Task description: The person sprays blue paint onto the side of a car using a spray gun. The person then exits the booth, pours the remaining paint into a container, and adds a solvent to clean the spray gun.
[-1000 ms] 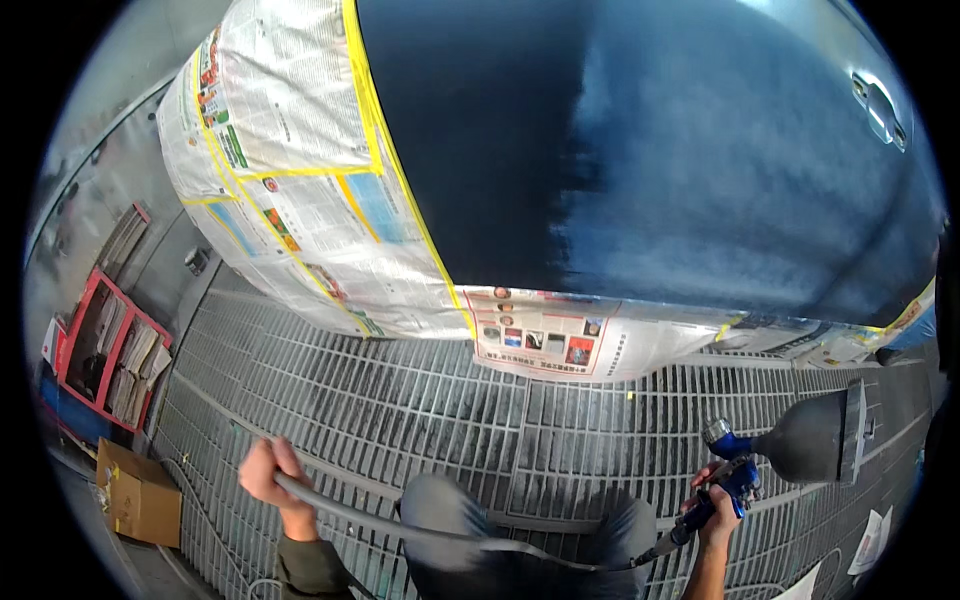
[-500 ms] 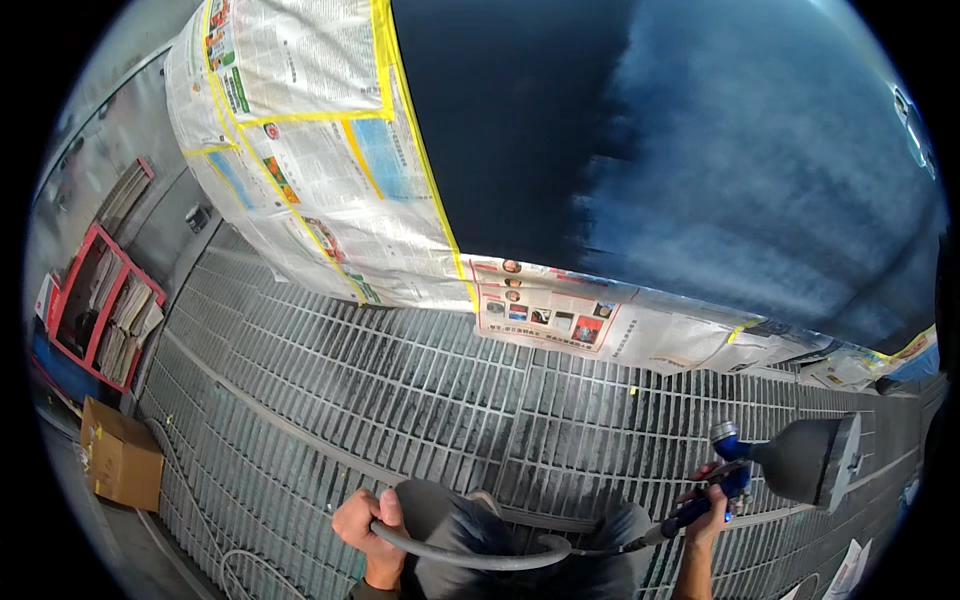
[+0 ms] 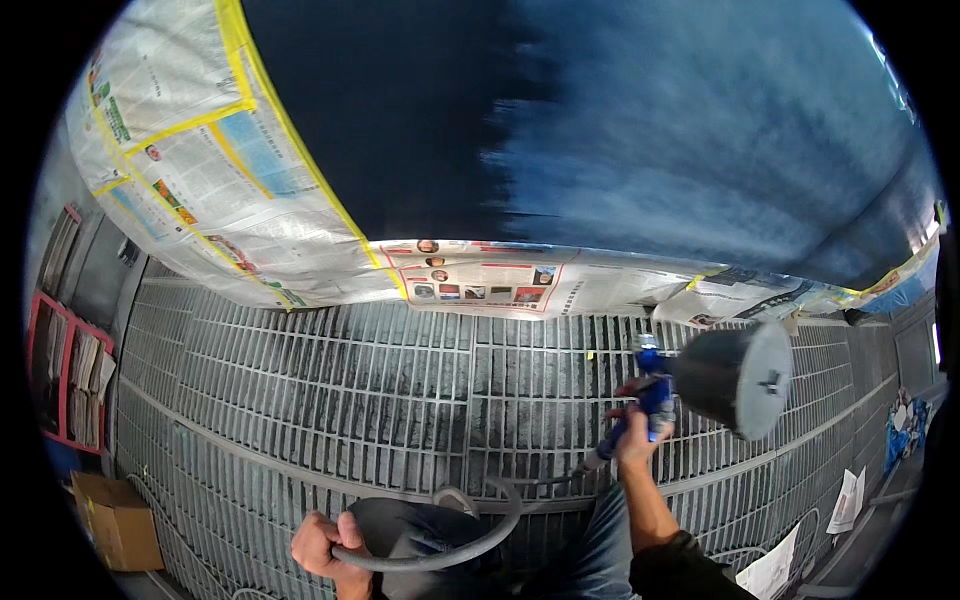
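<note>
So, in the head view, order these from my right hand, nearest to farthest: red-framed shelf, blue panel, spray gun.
1. Spray gun, held in your right hand.
2. Blue panel, ahead, beyond the gun.
3. Red-framed shelf, at the far left.

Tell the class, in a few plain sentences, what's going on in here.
A person's right hand grips a blue metal spray gun with a dark grey, round cup, while the left hand holds a curved grey flexible hose. The gun is clear of the large, glossy blue vehicle panel, which looks darker on its left and cloudier on its right. Printed newspaper sheets with yellow tape cover the area beside and below it.
</note>
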`<state>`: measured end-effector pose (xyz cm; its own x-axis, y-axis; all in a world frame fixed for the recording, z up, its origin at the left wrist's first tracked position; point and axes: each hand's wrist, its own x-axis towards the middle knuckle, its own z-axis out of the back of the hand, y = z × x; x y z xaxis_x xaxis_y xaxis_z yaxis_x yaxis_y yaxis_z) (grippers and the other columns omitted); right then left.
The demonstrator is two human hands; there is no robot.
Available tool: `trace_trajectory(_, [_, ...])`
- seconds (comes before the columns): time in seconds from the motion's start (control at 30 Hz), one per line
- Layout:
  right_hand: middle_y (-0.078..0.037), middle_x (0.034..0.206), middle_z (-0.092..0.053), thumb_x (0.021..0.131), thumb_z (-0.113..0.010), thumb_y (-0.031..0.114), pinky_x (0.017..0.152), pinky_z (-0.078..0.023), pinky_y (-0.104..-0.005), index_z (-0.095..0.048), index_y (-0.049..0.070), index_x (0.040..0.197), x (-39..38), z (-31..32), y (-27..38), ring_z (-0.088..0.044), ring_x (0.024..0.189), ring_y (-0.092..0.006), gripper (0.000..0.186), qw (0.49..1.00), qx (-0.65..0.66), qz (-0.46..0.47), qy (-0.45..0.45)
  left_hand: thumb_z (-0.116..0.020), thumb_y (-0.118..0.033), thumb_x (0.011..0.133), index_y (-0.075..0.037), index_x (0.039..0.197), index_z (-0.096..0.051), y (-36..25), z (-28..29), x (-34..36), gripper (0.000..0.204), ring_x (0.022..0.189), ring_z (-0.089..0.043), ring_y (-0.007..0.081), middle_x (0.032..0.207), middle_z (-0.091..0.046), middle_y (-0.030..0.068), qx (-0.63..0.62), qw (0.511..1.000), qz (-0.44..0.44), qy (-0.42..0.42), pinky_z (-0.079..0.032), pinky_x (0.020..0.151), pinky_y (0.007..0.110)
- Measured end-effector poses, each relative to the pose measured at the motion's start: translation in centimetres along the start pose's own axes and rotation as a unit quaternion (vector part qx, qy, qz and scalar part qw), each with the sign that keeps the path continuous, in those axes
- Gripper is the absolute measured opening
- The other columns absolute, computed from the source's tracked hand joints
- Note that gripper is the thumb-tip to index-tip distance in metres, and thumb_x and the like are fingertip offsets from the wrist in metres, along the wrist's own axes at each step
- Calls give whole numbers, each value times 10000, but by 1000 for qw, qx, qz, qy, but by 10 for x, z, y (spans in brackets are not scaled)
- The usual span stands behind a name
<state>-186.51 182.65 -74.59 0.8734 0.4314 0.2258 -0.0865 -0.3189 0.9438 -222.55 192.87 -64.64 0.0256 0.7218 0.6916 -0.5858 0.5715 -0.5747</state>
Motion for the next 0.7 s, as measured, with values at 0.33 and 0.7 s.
trace_trajectory(0.33, [-63,1015,-612,874,-516,46,675,-513,-288,-605,17,1069,-3,-21,-118,-591,875,-151,217,967,-60,-115,218,-709,-222,853,-43,553,-332,-25,-3,12,515,414,-305,194,481,-284,68,106,991,-53,64,-205,433,338])
trace_trajectory(0.7, [-41,747,-569,822,-520,39,585,-402,-265,-584,6,814,58,91,-102,-495,620,-118,72,926,-338,138,93,-753,-131,846,-47,607,-424,-95,-46,26,415,433,-339,256,534,-337,97,19,966,-154,206,-275,432,377])
